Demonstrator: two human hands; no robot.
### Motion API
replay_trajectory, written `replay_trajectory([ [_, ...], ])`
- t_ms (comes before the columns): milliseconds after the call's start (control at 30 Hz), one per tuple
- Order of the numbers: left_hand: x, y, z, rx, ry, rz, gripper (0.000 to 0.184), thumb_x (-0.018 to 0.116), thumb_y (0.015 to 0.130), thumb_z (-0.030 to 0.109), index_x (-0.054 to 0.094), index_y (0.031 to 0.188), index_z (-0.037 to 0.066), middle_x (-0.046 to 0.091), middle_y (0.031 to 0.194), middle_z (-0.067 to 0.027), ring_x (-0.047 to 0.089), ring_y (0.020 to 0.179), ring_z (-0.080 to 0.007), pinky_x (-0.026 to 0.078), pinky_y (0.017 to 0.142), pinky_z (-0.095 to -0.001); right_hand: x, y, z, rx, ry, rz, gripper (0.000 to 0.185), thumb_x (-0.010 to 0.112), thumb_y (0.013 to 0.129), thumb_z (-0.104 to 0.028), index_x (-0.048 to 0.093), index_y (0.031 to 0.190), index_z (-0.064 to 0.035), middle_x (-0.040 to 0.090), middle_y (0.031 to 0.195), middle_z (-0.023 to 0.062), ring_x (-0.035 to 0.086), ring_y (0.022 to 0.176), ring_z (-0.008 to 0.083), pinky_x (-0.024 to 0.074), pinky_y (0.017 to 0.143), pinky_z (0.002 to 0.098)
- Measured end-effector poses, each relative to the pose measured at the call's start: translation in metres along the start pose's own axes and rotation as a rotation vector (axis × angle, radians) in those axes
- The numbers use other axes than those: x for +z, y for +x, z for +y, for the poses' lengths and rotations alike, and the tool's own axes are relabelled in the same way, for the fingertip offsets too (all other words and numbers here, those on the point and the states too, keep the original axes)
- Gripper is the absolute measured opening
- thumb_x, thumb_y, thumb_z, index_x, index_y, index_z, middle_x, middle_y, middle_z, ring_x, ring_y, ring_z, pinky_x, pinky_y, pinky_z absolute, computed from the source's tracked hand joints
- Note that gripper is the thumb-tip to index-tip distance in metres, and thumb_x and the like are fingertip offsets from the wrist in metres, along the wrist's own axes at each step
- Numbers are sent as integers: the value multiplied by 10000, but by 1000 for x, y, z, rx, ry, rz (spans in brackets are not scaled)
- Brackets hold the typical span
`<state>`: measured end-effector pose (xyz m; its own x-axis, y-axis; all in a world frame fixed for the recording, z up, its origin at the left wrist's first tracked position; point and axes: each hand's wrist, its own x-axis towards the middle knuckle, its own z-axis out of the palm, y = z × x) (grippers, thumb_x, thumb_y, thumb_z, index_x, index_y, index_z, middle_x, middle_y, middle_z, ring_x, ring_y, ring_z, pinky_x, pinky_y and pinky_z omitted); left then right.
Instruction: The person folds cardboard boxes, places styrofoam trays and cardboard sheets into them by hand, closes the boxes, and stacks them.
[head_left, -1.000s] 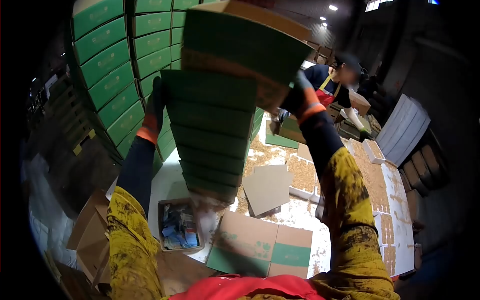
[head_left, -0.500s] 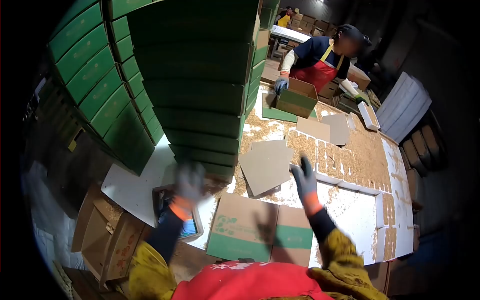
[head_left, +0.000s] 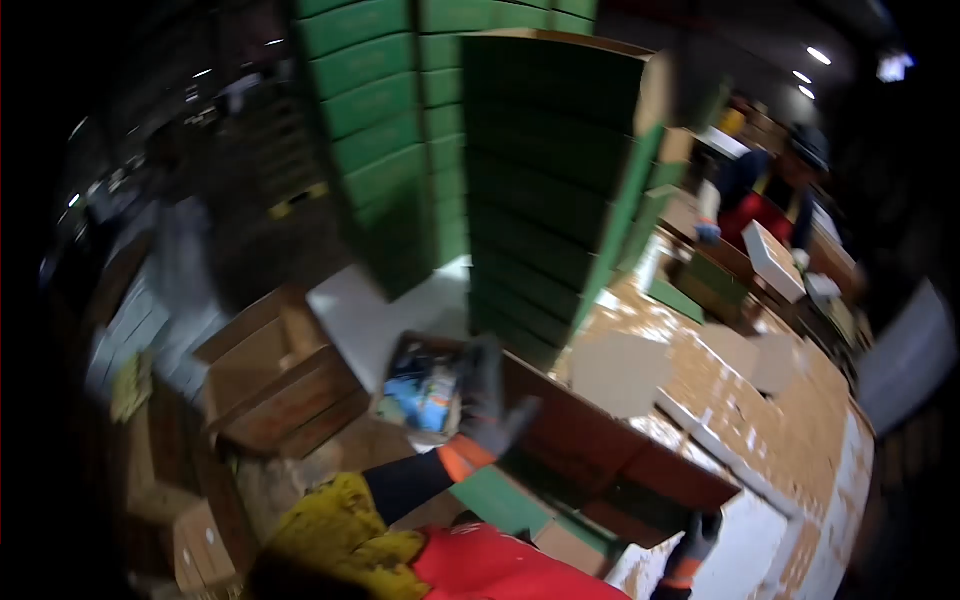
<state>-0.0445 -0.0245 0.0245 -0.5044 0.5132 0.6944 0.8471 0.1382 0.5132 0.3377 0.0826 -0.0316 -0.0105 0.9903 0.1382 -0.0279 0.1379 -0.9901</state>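
Note:
A brown cardboard box [head_left: 610, 440] is raised at a slant in front of me, its long wall running from upper left to lower right. My left hand [head_left: 488, 400], in a grey glove with an orange cuff, grips its left end, thumb on the near side and blurred. At the lower right corner, my right hand [head_left: 700, 535] has its gloved fingers curled on the edge. Green and brown printed cardboard [head_left: 505, 500] shows below the wall; whether it belongs to the same box I cannot tell. Just left of my left hand sits a small open carton [head_left: 390, 410] holding blue items.
Tall stacks of green boxes [head_left: 380, 120] stand ahead. Loose cardboard sheets [head_left: 620, 370] lie on the crumb-strewn white table [head_left: 745, 560]. A co-worker [head_left: 765, 195] stands at the far right, near an open green box [head_left: 715, 280]. Open brown cartons [head_left: 285, 380] are at left.
My view has swung left. Both hands, raised and apart before, have come down onto the cardboard box, which is now lifted at a slant. The co-worker's white tray appears higher.

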Motion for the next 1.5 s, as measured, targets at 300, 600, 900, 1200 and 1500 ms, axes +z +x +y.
replay_trajectory([
  [300,-27,45,19,305,-22,-1139,291,571,846,337,687,1023,137,679,951,-101,627,913,-267,465,794,-397,73,-38,-115,-494,-459,-48,826,697,759,-75,242,1447,-17,293,1479,174,239,1384,320,144,1154,429],
  [600,-20,90,9,109,-157,-1514,349,621,849,381,692,1037,96,698,949,-80,644,831,-199,474,736,-348,110,-68,-119,-1051,-1409,-629,634,484,830,-134,329,1444,-143,357,1457,134,341,1331,355,255,1102,512],
  [900,-64,71,16,-51,-50,-784,362,643,744,389,554,836,50,615,730,-154,614,710,-318,477,657,-428,32,-70,-154,-503,-581,-776,210,707,714,-51,696,919,-90,423,1374,241,372,1283,453,372,1023,501],
  [1200,43,-4,-47,-461,-1009,-1667,590,361,919,624,591,793,96,443,615,-15,492,619,-159,431,586,-334,112,-64,-80,123,-297,-927,476,517,932,-143,396,1377,-23,479,1348,190,496,1221,270,431,961,332],
  [1500,-20,-62,8,82,78,-124,796,632,779,495,361,1364,27,417,1288,-159,394,1204,-337,280,1028,-472,153,-13,-100,-976,-976,-380,729,666,759,-329,404,1325,50,432,1341,231,362,1259,451,228,1083,540],
])
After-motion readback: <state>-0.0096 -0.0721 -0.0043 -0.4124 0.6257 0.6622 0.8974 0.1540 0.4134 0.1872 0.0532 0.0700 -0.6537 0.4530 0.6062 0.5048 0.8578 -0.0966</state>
